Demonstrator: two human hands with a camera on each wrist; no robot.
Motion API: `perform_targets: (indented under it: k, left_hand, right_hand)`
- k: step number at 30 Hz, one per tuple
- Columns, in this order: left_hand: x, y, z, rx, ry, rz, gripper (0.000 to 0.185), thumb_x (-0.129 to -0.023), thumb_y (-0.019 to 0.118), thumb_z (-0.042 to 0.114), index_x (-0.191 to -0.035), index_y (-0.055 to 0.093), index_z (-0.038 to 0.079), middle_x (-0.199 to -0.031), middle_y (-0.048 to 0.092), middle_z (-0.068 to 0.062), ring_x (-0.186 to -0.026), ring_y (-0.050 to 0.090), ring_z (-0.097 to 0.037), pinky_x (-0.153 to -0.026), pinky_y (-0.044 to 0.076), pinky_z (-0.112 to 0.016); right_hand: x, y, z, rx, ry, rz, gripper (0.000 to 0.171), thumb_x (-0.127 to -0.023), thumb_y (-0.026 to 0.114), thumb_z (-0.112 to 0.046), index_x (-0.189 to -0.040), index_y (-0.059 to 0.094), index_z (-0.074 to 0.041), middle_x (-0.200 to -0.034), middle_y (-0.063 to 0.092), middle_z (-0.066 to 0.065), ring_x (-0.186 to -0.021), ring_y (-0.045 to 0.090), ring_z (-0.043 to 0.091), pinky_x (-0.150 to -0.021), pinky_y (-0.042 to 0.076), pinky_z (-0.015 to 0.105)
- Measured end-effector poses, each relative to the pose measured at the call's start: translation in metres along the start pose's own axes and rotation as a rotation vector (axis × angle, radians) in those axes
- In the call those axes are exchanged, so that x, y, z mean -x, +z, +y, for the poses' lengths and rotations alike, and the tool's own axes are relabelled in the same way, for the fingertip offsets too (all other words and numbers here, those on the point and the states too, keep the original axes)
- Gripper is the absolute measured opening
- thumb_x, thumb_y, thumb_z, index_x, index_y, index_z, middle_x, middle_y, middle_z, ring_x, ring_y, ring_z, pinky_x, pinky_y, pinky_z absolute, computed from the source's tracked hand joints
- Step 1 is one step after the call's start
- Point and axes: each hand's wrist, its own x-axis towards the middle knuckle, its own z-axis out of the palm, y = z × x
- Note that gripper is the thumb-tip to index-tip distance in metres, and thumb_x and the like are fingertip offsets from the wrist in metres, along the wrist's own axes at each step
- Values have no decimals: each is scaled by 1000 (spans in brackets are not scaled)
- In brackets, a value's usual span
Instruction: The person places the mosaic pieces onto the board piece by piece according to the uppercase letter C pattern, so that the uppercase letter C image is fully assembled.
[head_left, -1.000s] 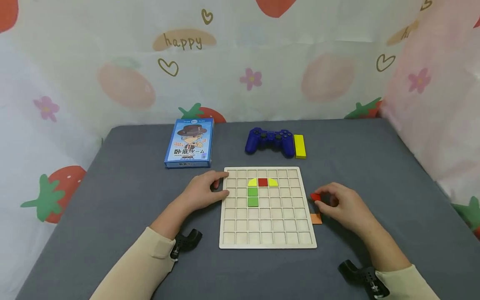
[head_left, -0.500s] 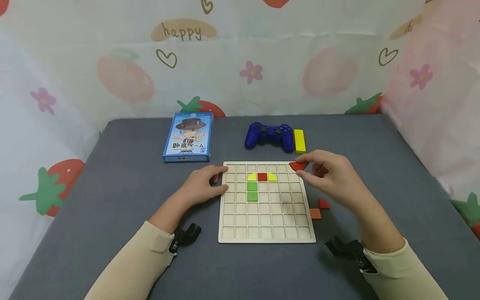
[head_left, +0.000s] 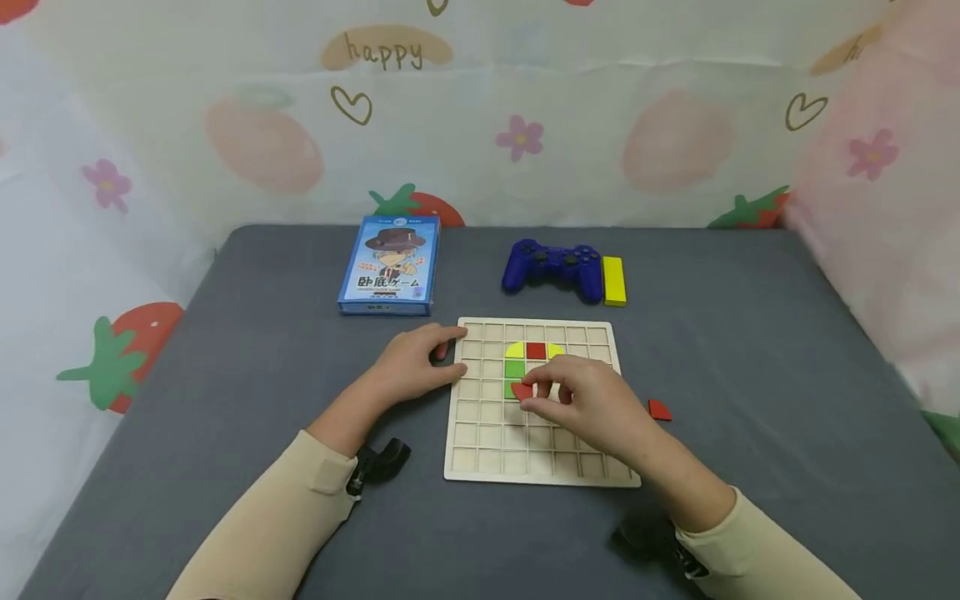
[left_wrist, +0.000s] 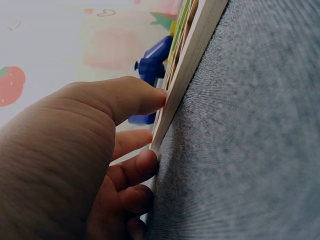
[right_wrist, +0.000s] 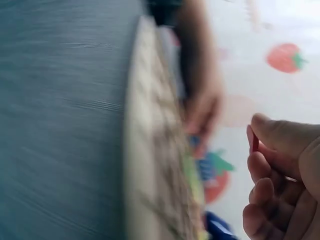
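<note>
A wooden grid board [head_left: 480, 454] lies on the grey table, holding yellow, red and green pieces [head_left: 514, 367] near its top middle. My right hand [head_left: 581, 404] hovers over the board's centre and pinches a small red piece [head_left: 521, 390] beside the green squares; the right wrist view shows that red piece [right_wrist: 254, 141] between thumb and finger. My left hand [head_left: 416, 367] rests on the table with its fingers curled against the board's left edge [left_wrist: 186, 80].
Another red piece [head_left: 659, 410] lies on the table right of the board. A blue game controller [head_left: 553, 266] and a yellow block [head_left: 614, 280] sit behind the board. A blue card box [head_left: 390, 265] lies at the back left. Patterned cloth walls surround the table.
My right hand picked a red piece up beside the board, carried it over the top right corner and now holds it over the centre. The left hand stayed put.
</note>
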Motion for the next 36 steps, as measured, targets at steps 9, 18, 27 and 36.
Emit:
perform_targets:
  k: [9,18,27,36]
  left_hand:
    - [4,2,1,18,-23,4,50,-85,65,38,-131,57,19,-80,47,1,-65,41,-14,-61,31,-31]
    - [4,3,3,18,-16,-4,50,-85,66,38,-130,58,19,-80,47,1,-65,41,-14,-60,31,-31]
    - [1,3,7,30,-17,-27,51,-84,66,37,-131,57,18,-79,47,0,-64,41,-15,-60,31,-31]
    - [-1,-1,4,38,-23,-28,53,-85,67,38,-133,56,18,-80,46,-1,-66,41,-16,-61,31,-32]
  right_hand:
    - [2,39,7,81,62,-71,17,-78,77,-32,-92,75,-21,-73,53,-16,-62,46,4,-57,40,25]
    - [6,42,8,56,78,2,6,-76,80,-29,-76,77,-23,-72,54,-18,-61,48,0,-56,40,22]
    - [10,26,9,26,112,-38,18,-80,75,-33,-93,77,-20,-73,55,-16,-62,49,3,-57,42,24]
    - [35,-38,36,70,220,-43,22,-89,65,-28,-106,72,-16,-71,53,-6,-60,48,12,-54,40,30]
